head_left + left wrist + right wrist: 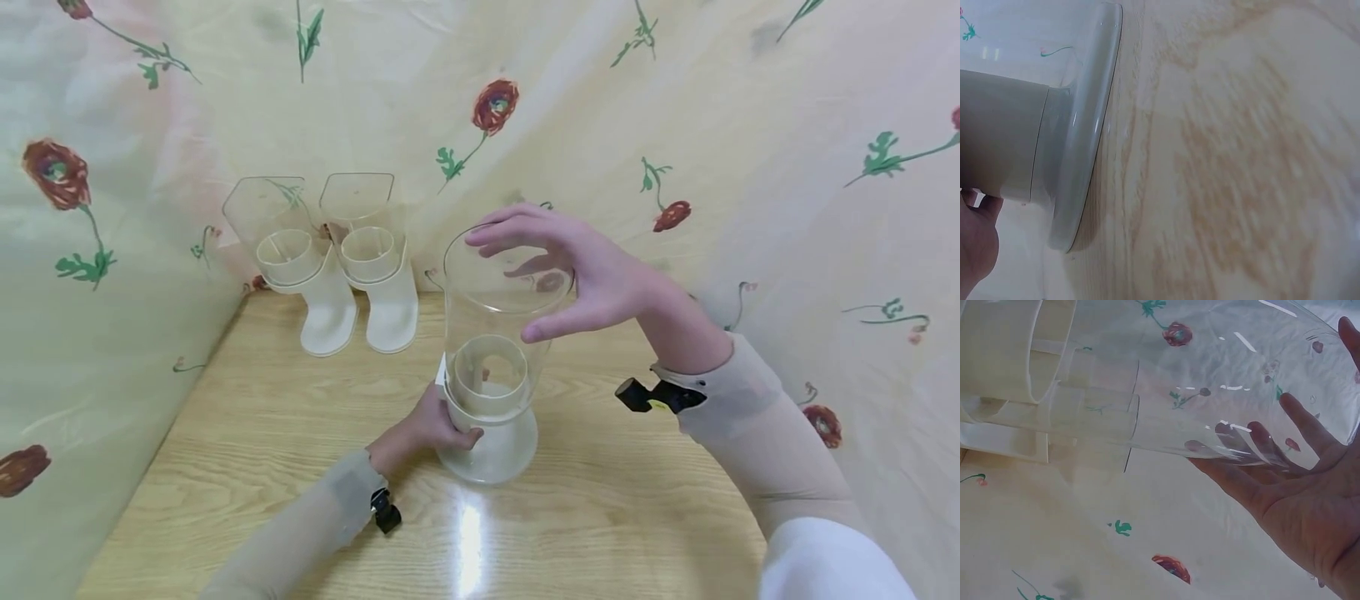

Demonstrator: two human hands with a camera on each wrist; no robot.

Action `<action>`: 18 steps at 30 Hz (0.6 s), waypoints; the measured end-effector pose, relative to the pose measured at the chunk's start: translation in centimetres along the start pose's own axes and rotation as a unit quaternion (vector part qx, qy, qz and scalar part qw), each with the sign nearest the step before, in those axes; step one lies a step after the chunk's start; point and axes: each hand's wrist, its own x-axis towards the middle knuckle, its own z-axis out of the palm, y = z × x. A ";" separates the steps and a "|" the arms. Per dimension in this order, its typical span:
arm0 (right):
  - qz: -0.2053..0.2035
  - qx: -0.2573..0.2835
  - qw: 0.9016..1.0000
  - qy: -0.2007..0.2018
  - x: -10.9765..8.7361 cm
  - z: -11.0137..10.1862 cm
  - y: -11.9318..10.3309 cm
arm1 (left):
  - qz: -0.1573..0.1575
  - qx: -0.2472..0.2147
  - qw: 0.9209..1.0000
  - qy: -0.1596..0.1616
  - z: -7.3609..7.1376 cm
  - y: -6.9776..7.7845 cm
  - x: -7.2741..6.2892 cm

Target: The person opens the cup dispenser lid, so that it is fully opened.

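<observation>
A clear cylinder [487, 287] stands upright on a glossy white stand [517, 446] with a round foot. Inside its lower end sits a cream ring [491, 375]. My left hand [435, 425] grips the stand's neck just below the cylinder, thumb in front; in the left wrist view, its fingers [988, 206] show beside the neck. My right hand [585, 267] is spread at the cylinder's top right, thumb in front and fingers at the rim. The right wrist view shows long, spread fingers [1229, 481] along the cylinder wall [1179, 431].
Two similar units, a left stand [327, 317] and a right stand [393, 312] with clear tops, stand side by side at the back left of the wooden table [622, 500]. Flower-printed cloth [750, 125] hangs behind and along the sides.
</observation>
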 end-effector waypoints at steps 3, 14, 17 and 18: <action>0.009 -0.024 1.000 -0.001 0.4 0.1 -0.2 | 0.005 0.003 1.000 0.001 -0.1 0.0 0.1; 0.015 -0.034 0.999 0.000 0.2 0.2 -0.1 | 0.015 0.020 1.000 0.008 0.1 -0.4 0.1; 0.010 -0.027 1.000 0.002 0.0 0.1 0.1 | 0.015 0.026 1.000 0.004 0.0 -0.4 0.1; 0.010 -0.021 1.000 0.003 -0.2 0.1 0.2 | 0.017 0.028 0.999 0.004 0.0 -0.4 0.1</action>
